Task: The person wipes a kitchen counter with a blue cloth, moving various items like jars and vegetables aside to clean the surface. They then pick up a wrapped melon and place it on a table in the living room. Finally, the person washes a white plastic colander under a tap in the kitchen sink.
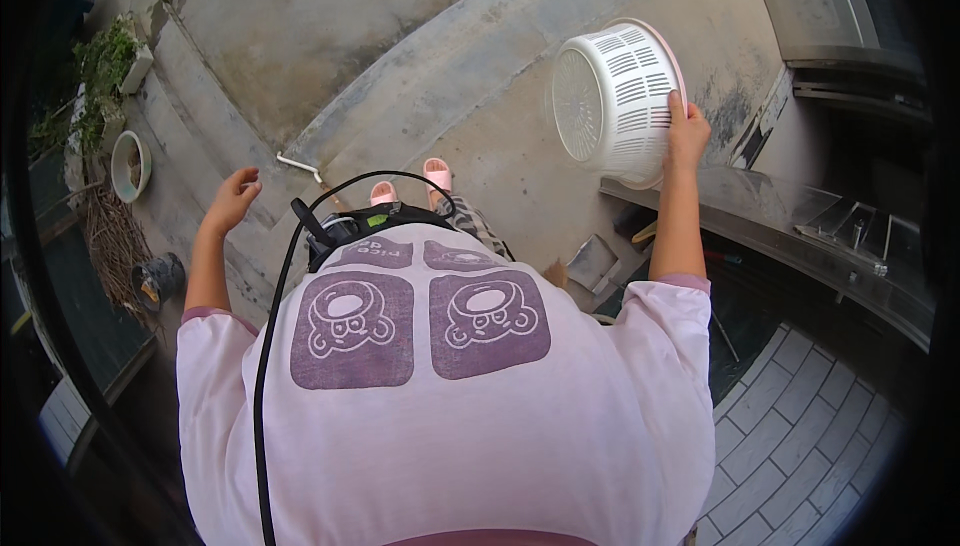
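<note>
**Basket tipped beside the steel desk**

The steel desk [760, 208] runs along the right. Just above its edge, the white slotted basket [612, 101] is tilted sideways, perhaps to drain. The right hand [688, 131] clasps its rim with curled fingers; the left hand [232, 201] hangs free, fingers loosely spread, likely for balance.

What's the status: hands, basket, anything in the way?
Right hand grips rim of white slotted basket, held on its side above steel counter. Left hand free, open, out to the side. Nothing between basket and counter.
</note>
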`<state>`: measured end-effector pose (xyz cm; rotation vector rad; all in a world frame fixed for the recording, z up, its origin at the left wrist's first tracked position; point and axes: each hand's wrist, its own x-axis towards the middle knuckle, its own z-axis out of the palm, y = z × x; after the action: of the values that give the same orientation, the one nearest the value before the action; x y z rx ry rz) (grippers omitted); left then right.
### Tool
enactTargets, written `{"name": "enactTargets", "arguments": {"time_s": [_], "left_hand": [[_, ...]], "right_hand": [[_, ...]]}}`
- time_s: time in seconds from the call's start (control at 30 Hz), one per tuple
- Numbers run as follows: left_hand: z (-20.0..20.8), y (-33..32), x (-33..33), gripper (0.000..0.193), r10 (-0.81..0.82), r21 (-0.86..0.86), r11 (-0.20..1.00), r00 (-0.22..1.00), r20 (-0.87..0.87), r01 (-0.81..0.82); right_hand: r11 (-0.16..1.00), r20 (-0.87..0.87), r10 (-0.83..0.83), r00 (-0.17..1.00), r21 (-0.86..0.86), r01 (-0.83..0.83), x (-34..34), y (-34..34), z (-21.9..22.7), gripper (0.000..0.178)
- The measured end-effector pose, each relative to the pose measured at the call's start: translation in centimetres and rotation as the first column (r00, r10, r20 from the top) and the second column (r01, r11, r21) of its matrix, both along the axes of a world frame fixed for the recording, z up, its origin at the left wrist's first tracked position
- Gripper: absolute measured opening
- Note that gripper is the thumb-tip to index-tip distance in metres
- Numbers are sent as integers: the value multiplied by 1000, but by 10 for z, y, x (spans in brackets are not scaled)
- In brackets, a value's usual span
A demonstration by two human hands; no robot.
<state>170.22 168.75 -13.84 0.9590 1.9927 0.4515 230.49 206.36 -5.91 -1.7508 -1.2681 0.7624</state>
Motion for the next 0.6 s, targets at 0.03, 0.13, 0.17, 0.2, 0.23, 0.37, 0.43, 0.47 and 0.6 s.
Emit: {"name": "enactTargets", "arguments": {"time_s": [0.03, 0.13, 0.17, 0.2, 0.23, 0.37, 0.43, 0.47, 0.6], "left_hand": [[8, 10, -11, 39, -13, 107, 994, 999, 39, 9], [55, 74, -38, 36, 62, 358, 933, 996, -69, -33], [70, 99, -47, 35, 41, 507, 862, 998, -50, -10], [88, 129, -46, 35, 73, 573, 819, 992, -100, -3], [100, 154, -47, 35, 124, 724, 690, 988, -91, -20], [119, 222, -2, 37, 169, 819, 574, 981, -97, -18], [105, 217, 26, 39, 5, 797, 603, 999, -48, 35], [90, 202, 34, 42, -239, 693, 693, 970, -37, 197], [27, 108, 45, 29, -535, 60, 837, 836, -122, 544]], "right_hand": [[993, -42, 62, 997, 105, -57, 14, 4, 27, 33], [897, -159, 57, 986, 442, 20, 42, 4, 121, 30], [841, -117, 82, 990, 541, -6, 50, -3, 153, 30], [795, -72, 8, 997, 606, 38, 55, -12, 176, 32], [686, -2, 29, 1000, 727, -19, 60, -20, 193, 33], [502, 141, -206, 968, 865, -19, 57, -42, 147, 37], [707, 546, -345, 764, 686, -171, 43, -63, 51, 25], [848, 628, -28, 778, 427, -313, 37, -81, -2, 21], [504, 458, 385, 801, -832, 233, 66, -249, -167, 35]]}}
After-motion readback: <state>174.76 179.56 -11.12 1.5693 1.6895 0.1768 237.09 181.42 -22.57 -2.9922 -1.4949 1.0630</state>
